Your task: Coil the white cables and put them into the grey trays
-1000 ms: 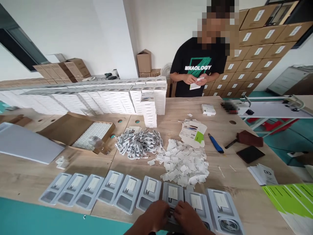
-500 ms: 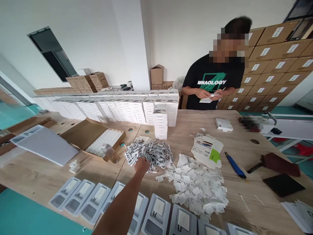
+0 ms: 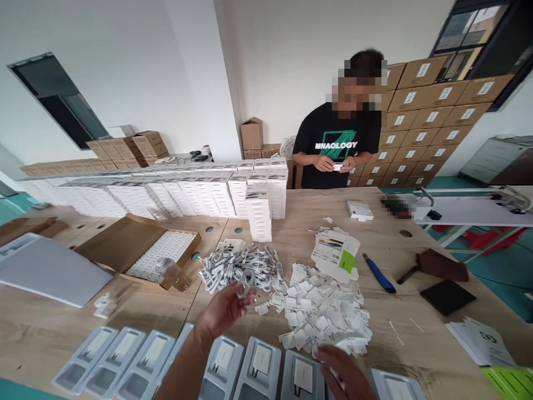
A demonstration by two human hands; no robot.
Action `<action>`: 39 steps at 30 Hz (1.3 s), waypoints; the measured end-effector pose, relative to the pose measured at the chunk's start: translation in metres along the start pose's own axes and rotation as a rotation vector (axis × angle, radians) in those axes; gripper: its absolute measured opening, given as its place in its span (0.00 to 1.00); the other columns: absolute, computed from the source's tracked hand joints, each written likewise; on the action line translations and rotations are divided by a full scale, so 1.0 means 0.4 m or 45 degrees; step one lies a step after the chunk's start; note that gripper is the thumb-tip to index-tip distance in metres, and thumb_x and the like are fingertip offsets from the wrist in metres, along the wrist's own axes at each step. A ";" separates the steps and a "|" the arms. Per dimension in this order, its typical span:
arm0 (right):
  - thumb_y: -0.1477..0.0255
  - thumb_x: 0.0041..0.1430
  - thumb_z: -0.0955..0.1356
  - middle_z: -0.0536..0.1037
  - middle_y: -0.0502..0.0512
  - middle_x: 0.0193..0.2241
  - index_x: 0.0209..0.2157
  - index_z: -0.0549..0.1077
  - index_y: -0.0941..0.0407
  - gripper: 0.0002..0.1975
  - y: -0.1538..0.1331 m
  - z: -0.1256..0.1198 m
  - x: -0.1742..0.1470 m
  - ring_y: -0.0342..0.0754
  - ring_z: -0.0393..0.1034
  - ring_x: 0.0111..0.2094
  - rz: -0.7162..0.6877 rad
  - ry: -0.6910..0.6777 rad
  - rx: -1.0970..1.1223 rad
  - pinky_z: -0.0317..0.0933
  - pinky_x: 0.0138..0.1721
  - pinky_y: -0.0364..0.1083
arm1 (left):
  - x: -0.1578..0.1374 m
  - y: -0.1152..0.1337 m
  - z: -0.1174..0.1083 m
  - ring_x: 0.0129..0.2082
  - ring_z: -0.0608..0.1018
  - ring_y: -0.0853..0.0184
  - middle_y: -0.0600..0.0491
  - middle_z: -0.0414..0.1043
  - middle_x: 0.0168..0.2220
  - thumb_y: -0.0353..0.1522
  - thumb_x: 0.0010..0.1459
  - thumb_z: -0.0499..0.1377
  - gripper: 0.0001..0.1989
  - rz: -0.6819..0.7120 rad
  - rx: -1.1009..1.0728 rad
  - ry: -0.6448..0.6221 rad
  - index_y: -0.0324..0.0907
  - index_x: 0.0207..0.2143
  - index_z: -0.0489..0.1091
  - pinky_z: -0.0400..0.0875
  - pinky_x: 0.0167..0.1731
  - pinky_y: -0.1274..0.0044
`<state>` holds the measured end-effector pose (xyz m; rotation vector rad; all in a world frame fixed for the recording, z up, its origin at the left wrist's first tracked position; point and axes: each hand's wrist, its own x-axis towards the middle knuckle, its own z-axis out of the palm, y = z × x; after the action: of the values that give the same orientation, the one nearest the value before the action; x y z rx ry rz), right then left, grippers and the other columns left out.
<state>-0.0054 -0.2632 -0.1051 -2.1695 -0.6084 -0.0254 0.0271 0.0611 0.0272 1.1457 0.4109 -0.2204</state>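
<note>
Apparent pick-up step: your left hand (image 3: pixel 224 310) holds a looped cable (image 3: pixel 249 280) at the pile's (image 3: pixel 231 261) near edge, your right hand (image 3: pixel 343 371), grip indeterminable, by the trays (image 3: pixel 250 391); the next move likely calls for a clear lift.

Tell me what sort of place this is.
Probably a packing workshop: grey trays lined up in a row, a heap of cables, and stacked brown cartons with white labels.

Cables (image 3: pixel 233 262) are lying on the table (image 3: pixel 295 225) between a carton (image 3: pixel 112 244), left, and paper pieces (image 3: pixel 325 311), right; trays (image 3: pixel 97 383) are sitting in front of them, and stacked boxes (image 3: pixel 200 191) are standing behind.
</note>
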 end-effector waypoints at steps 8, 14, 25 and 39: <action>0.73 0.66 0.60 0.75 0.57 0.44 0.49 0.73 0.54 0.15 -0.170 -0.129 0.188 0.51 0.66 0.47 -0.305 -0.203 -0.429 0.56 0.50 0.52 | -0.084 -0.286 0.153 0.17 0.64 0.77 0.54 0.64 0.21 0.49 0.60 0.46 0.25 -0.201 0.326 -0.285 0.37 0.28 0.65 0.50 0.19 0.82; 0.74 0.63 0.63 0.74 0.55 0.35 0.34 0.75 0.55 0.09 -0.171 -0.127 0.153 0.49 0.65 0.40 -0.199 -0.366 -0.479 0.52 0.40 0.47 | -0.102 -0.324 0.172 0.20 0.64 0.78 0.57 0.65 0.26 0.52 0.56 0.51 0.22 -0.181 0.228 -0.099 0.41 0.32 0.58 0.50 0.21 0.83; 0.63 0.65 0.59 0.72 0.48 0.23 0.33 0.65 0.56 0.12 -0.187 -0.069 0.109 0.42 0.66 0.22 0.362 -0.190 0.510 0.57 0.28 0.42 | -0.120 -0.344 0.223 0.19 0.62 0.79 0.58 0.61 0.28 0.47 0.54 0.57 0.20 -0.395 -0.110 -0.174 0.44 0.39 0.56 0.45 0.19 0.83; 0.72 0.54 0.66 0.59 0.57 0.59 0.59 0.61 0.49 0.29 -0.115 -0.064 0.047 0.53 0.56 0.60 0.116 0.052 0.204 0.54 0.60 0.52 | -0.126 -0.328 0.182 0.24 0.61 0.78 0.58 0.60 0.28 0.44 0.58 0.55 0.17 -0.171 0.150 -0.326 0.41 0.41 0.58 0.50 0.25 0.81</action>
<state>-0.0036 -0.2513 -0.0506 -2.0338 -0.4709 0.0269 -0.0530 -0.0602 -0.0358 1.1883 0.2502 -0.5089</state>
